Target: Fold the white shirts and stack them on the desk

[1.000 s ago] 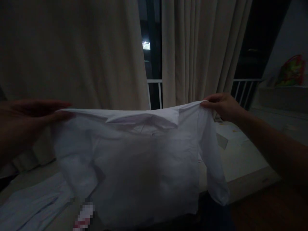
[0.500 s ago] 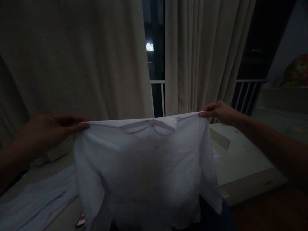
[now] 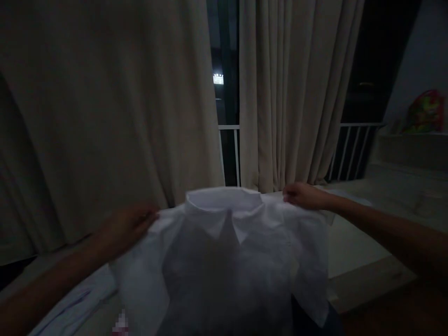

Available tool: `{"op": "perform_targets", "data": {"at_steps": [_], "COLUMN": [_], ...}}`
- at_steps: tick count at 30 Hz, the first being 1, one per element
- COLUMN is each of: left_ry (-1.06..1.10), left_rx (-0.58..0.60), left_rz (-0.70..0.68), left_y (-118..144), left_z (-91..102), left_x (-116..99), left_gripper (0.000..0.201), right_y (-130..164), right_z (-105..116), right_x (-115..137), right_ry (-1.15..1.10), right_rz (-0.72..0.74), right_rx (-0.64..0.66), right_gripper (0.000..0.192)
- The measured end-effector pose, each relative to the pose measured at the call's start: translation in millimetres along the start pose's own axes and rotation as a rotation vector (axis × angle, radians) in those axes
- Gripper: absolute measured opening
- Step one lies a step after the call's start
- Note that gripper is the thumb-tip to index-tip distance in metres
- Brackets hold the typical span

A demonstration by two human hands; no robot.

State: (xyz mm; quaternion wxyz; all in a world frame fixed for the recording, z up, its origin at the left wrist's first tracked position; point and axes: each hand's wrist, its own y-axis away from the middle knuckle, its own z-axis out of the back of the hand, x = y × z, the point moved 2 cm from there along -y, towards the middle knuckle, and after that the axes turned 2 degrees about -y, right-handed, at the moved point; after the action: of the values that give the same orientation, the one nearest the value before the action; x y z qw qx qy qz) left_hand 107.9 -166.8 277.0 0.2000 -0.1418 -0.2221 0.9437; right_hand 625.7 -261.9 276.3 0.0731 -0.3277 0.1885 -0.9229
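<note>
A white collared shirt (image 3: pixel 259 266) hangs spread between my two hands, its collar standing up at the top middle. My left hand (image 3: pixel 135 221), blurred by motion, pinches the shoulder on the left. At the opposite shoulder, my right hand (image 3: pixel 303 195) is closed on the cloth. Both sleeves droop down at the sides. The lower part of the shirt runs out of the picture at the bottom.
Long beige curtains (image 3: pixel 294 93) hang ahead, with a white railing (image 3: pixel 229 127) in the gap between them. More white cloth (image 3: pixel 80 298) lies at the lower left. A pale low surface (image 3: pixel 353 247) is on the right, and a colourful red and green object (image 3: pixel 425 112) stands beyond.
Both hands have come down and closer together, still holding the shirt. Its top edge has gone from taut to slack, and the collar now stands up. The view has tilted slightly upward.
</note>
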Motion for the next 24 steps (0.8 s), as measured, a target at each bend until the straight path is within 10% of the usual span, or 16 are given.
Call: {"op": "perform_targets", "data": {"at_steps": [4,14,19,24], "left_ry": [0.072,0.355,0.279,0.347], "left_rx": [0.039,-0.119,0.128,0.121], "left_rz": [0.036,0.149,0.025,0.099], "left_y": [-1.3,-16.8,3.9,37.3], "left_z": [-42.6,-52.0,-96.3,-89.6], "left_x": [8.7,3.9,4.9,25.6], "left_gripper": [0.044,0.039,0.034,0.034], "right_y": [1.7,-19.8,-14.4,20.2], "right_z": [-31.8,-31.7,-72.8,-77.0], "right_x": [-42.7,-44.1,-70.2,-71.9], "right_ry": [0.037,-0.059,0.022,-0.215], "right_rz": [-0.064,-0.029,-0.119,-0.164], "right_rx": [0.138,-0.092,0.109,0.207], "right_gripper": [0.024,0.026,0.013,0.022]}}
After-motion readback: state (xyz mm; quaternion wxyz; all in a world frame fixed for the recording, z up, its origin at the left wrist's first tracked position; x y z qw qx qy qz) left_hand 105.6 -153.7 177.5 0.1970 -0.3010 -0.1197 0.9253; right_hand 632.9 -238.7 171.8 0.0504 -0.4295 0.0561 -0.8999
